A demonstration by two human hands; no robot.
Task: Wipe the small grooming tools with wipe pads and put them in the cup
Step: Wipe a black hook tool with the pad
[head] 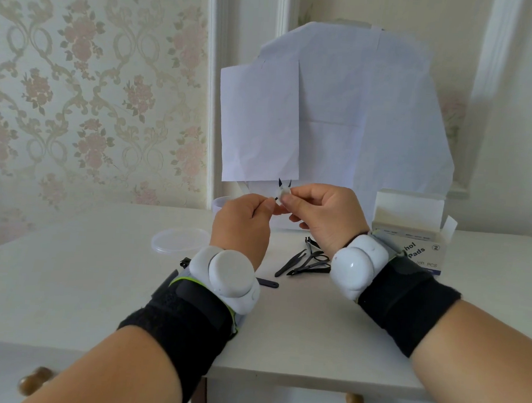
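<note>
Both hands [242,218] on nippers [284,183] w/ pad [283,191]

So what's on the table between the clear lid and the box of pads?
In the head view, between the lid and the box lie the dark grooming tools in a loose pile; both raised wrists hide part of that stretch.

Head cam, single view: looks fwd + down, close over table [66,282], facing wall.
</note>
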